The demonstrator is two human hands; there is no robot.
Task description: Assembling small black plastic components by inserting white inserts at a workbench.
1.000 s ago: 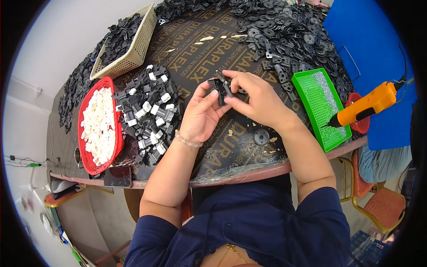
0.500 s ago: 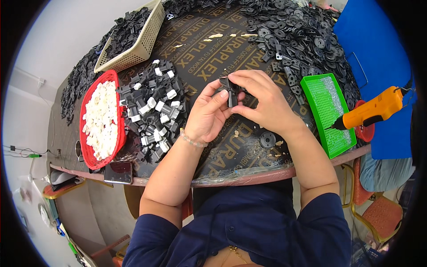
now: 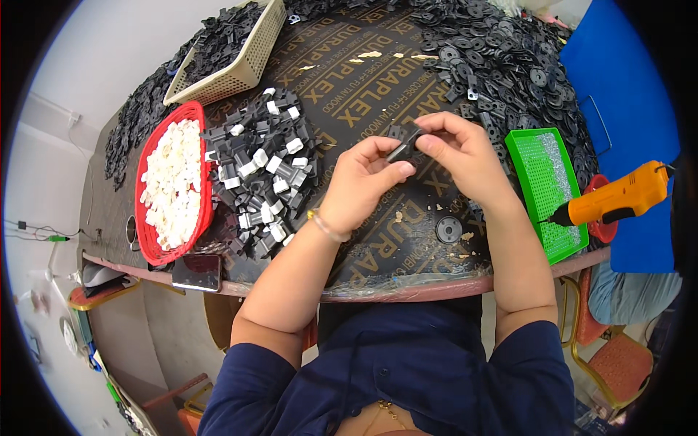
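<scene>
Above the middle of the table, a small black plastic part (image 3: 406,145) is held between both hands. My left hand (image 3: 367,182) pinches its left end with thumb and fingers. On the other end, my right hand (image 3: 465,156) grips with thumb and bent fingers. Fingertips hide much of the part, so its full shape cannot be made out. Left of my left forearm lies a heap of black plastic parts with white caps (image 3: 273,174). A single black disc (image 3: 448,229) rests on the table near my right forearm.
At left stand a red basket (image 3: 206,167) of white pieces, a phone (image 3: 197,272) and a cream crate (image 3: 251,73) of black parts. At right are a green tray (image 3: 515,149) of small metal pieces, an orange power screwdriver (image 3: 625,195) and a pile of black discs (image 3: 509,65).
Both hands have moved slightly right and turned the black part from upright to slanted. My right hand has shifted from wrapping over it to pinching its right side. The view has shifted slightly.
</scene>
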